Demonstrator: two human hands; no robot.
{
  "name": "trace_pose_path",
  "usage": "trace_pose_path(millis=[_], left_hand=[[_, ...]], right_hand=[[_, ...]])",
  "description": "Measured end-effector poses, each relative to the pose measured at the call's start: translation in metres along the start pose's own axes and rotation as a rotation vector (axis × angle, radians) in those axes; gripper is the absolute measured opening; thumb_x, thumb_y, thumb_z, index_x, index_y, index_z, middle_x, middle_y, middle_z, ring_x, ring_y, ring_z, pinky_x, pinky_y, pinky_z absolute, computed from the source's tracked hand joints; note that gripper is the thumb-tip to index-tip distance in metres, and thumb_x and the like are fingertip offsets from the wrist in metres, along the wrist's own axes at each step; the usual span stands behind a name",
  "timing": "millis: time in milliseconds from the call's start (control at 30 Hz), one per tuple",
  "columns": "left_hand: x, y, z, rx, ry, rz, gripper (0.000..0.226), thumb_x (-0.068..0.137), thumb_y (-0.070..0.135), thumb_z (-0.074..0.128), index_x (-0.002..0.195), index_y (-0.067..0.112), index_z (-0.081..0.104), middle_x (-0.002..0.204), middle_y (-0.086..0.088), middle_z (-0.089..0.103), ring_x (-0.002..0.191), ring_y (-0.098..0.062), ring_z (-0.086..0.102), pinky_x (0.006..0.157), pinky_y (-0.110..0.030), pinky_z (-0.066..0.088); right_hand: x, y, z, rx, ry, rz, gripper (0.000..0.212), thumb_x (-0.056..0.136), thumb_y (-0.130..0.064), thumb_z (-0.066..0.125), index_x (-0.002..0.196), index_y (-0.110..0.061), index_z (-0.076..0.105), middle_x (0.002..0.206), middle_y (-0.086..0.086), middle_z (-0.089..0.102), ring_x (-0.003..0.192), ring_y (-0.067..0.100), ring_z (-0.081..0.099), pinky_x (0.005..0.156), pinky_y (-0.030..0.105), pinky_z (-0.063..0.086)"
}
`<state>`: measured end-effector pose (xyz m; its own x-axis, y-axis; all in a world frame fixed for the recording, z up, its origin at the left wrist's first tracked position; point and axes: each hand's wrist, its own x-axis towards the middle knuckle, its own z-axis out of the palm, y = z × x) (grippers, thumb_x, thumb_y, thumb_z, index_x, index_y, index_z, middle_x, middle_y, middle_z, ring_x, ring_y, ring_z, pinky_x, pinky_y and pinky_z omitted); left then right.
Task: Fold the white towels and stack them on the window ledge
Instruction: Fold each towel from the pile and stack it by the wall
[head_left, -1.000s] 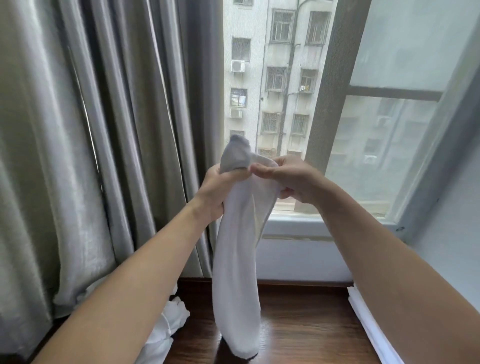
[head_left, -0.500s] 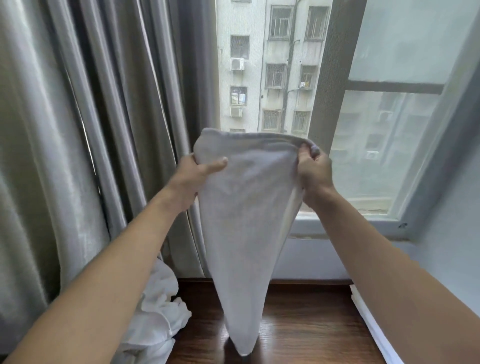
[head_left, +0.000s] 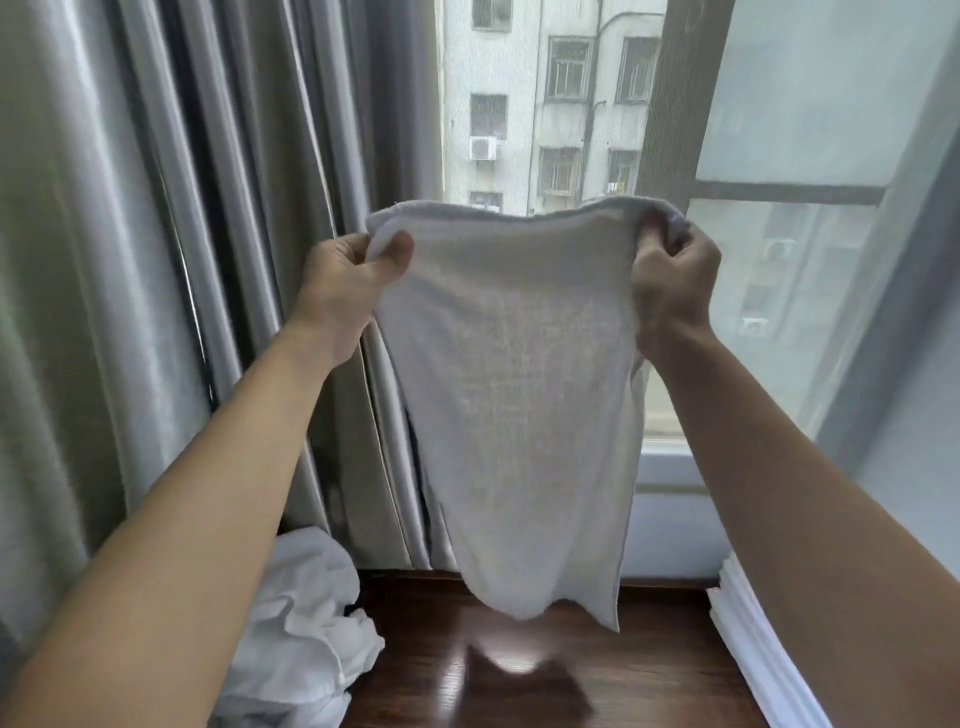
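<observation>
While both arms reach up toward the window (head_left: 545, 104), a white towel (head_left: 519, 389) hangs spread in the air between them, above the dark wood ledge (head_left: 649, 675). Left hand (head_left: 345, 283) pinches the towel's top left corner, thumb in front. Right hand (head_left: 675, 280) grips the top right corner, fingers curled round bunched cloth. Towel's lower end tapers, clear of the ledge. Crumpled white towels (head_left: 306, 623) lie on the ledge at left, by grey curtains (head_left: 156, 260). Folded white stack (head_left: 748, 634) sits at right, partly hidden by the right arm.

White towel (head_left: 511, 395), white crumpled towels (head_left: 306, 618), grey curtains (head_left: 156, 260), dark reddish-brown wooden ledge (head_left: 649, 675).
</observation>
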<state>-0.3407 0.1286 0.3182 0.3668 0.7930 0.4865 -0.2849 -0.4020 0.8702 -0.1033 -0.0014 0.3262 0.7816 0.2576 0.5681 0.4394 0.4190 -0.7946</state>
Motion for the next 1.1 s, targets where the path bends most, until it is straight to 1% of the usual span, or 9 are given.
trace_pose_path(millis=[167,267,367,567,667,767,900,1000,1100], left_hand=[[0.002,0.034,-0.007,-0.059,-0.033,0.096,0.02,0.103,0.021,0.061,0.099,0.004,0.072,0.092,-0.004,0.079,0.09,-0.02,0.075,0.087,-0.035,0.062],[0.003,0.05,-0.01,-0.107,-0.06,0.129,0.021,0.103,0.025,0.062,0.106,0.007,0.072,0.097,-0.004,0.079,0.095,-0.02,0.075,0.088,-0.035,0.061],[0.008,0.055,-0.014,-0.149,-0.119,0.116,0.026,0.103,0.029,0.062,0.111,0.008,0.072,0.104,-0.008,0.078,0.101,-0.023,0.074,0.088,-0.037,0.061],[0.023,0.008,-0.017,0.026,-0.194,-0.118,0.036,0.102,0.027,0.064,0.12,-0.003,0.07,0.104,-0.015,0.076,0.089,-0.024,0.073,0.076,-0.033,0.061],[0.025,-0.034,-0.015,0.257,-0.194,-0.236,0.04,0.102,0.031,0.065,0.114,-0.007,0.067,0.092,-0.018,0.056,0.073,-0.027,0.053,0.058,-0.031,0.041],[0.026,-0.063,-0.014,0.344,-0.172,-0.291,0.029,0.099,0.034,0.068,0.091,0.006,0.066,0.073,-0.009,0.052,0.054,-0.015,0.036,0.04,-0.021,0.027],[0.029,-0.074,-0.014,0.314,-0.109,-0.249,0.026,0.094,0.044,0.072,0.094,0.018,0.074,0.082,0.01,0.079,0.072,-0.012,0.073,0.056,-0.026,0.053],[0.03,-0.069,-0.011,0.2,-0.054,-0.169,0.027,0.09,0.039,0.075,0.095,0.012,0.074,0.078,0.011,0.077,0.069,-0.008,0.073,0.058,-0.028,0.062],[0.027,-0.061,-0.009,0.133,-0.019,-0.047,0.029,0.095,0.025,0.073,0.112,0.001,0.075,0.1,-0.005,0.076,0.088,-0.017,0.076,0.07,-0.038,0.066]], right_hand=[[0.003,-0.042,-0.006,0.056,-0.067,-0.024,0.036,0.104,-0.015,0.057,0.07,-0.026,0.057,0.047,-0.022,0.039,0.048,-0.001,0.033,0.05,0.017,0.032],[0.006,-0.057,-0.01,0.102,-0.109,0.013,0.043,0.103,-0.014,0.058,0.063,-0.025,0.048,0.057,-0.015,0.04,0.055,0.004,0.036,0.056,0.025,0.034],[0.009,-0.06,-0.014,0.117,-0.179,0.043,0.022,0.101,-0.021,0.061,0.08,-0.017,0.058,0.08,0.006,0.049,0.073,0.019,0.049,0.065,0.036,0.042],[0.02,-0.004,-0.022,-0.146,-0.388,0.292,0.021,0.101,-0.02,0.066,0.082,-0.014,0.071,0.073,-0.001,0.071,0.061,0.012,0.069,0.06,0.029,0.058],[0.014,0.044,-0.032,-0.207,-0.434,0.392,0.022,0.102,-0.014,0.063,0.082,-0.012,0.071,0.071,-0.001,0.069,0.059,0.013,0.065,0.049,0.021,0.051],[0.01,0.078,-0.041,-0.211,-0.39,0.406,0.016,0.103,-0.016,0.062,0.091,-0.009,0.071,0.082,0.006,0.061,0.071,0.017,0.059,0.06,0.029,0.047],[0.016,0.088,-0.046,-0.142,-0.292,0.248,0.018,0.101,-0.006,0.061,0.099,0.004,0.075,0.086,0.007,0.06,0.079,0.016,0.053,0.07,0.033,0.043],[0.02,0.074,-0.048,-0.037,-0.257,0.125,0.032,0.092,0.01,0.053,0.096,-0.007,0.08,0.08,-0.007,0.073,0.074,0.003,0.063,0.07,0.018,0.049],[0.026,0.061,-0.051,0.091,-0.252,0.075,0.037,0.087,0.012,0.055,0.088,-0.013,0.081,0.075,-0.011,0.074,0.074,0.004,0.067,0.071,0.02,0.053]])
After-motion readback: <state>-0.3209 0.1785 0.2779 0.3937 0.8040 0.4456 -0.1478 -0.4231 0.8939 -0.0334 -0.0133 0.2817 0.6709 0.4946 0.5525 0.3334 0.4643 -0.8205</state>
